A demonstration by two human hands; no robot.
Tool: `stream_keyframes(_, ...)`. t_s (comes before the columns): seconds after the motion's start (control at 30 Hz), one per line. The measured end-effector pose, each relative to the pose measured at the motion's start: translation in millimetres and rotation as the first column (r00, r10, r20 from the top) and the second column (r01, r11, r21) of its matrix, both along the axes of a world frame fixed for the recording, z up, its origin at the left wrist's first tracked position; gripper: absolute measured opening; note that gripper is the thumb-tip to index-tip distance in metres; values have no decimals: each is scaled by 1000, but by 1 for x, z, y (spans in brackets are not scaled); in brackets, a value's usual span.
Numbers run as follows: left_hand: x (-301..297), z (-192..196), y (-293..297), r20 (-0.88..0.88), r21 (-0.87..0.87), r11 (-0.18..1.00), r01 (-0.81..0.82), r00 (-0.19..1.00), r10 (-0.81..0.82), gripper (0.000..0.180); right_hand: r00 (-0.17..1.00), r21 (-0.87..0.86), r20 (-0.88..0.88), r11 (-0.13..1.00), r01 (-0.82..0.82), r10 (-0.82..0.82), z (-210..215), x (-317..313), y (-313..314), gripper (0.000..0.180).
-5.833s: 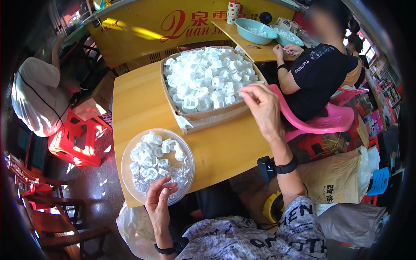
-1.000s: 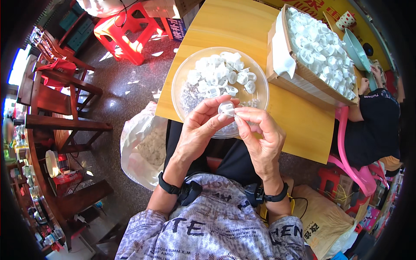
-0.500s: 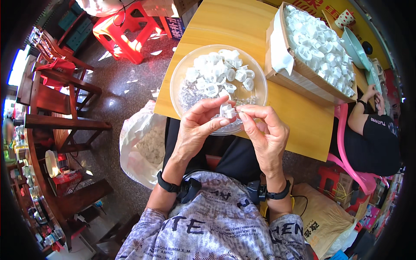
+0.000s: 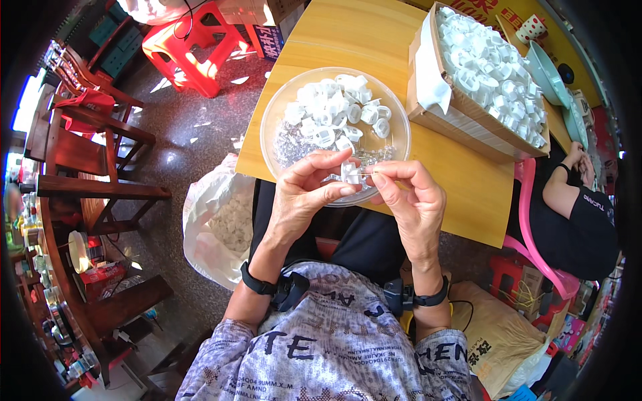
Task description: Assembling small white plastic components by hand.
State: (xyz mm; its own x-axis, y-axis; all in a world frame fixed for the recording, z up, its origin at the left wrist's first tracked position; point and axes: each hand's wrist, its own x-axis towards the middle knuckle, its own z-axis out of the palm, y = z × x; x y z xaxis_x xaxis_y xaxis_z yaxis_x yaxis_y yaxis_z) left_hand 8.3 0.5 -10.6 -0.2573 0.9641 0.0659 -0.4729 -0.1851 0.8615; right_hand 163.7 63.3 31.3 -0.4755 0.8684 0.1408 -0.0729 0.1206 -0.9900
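Note:
Over the near rim of a clear round tub point(image 4: 263, 137), my left hand point(image 4: 297, 194) pinches a small white plastic fitting point(image 4: 349, 173) between thumb and fingers. Facing it, my right hand point(image 4: 413, 204) has thumb and index finger closed on a thin metal pin point(image 4: 366, 175), whose end meets the fitting's right side. How deep the pin sits in it I cannot tell. The tub holds a heap of similar white fittings point(image 4: 328, 107) at its far side, with many small shiny metal pieces point(image 4: 289, 148) around and below them.
An open cardboard box point(image 4: 468, 123) full of white fittings stands right on the yellow table point(image 4: 348, 33). A white sack point(image 4: 194, 230) of pale pieces is on the floor at left. A co-worker's arm point(image 4: 562, 194) and a pink chair point(image 4: 531, 234) are at right.
Both hands keep their grip almost unmoved, the fitting and pin still together. The whole view has shifted very slightly. The co-worker's hands at right have moved a little.

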Motion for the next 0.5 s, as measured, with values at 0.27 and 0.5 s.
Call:
stream_keyframes(0.27, 2, 1, 1, 0, 23, 999, 25, 1000, -25, 42, 998, -63, -60, 998, 16, -20, 0, 0, -2, 9)
stream_keyframes(0.5, 0, 4, 1, 138, -73, 994, 80, 988, -69, 44, 985, 342, 116, 936, 81, -128, 2, -2, 1, 6)
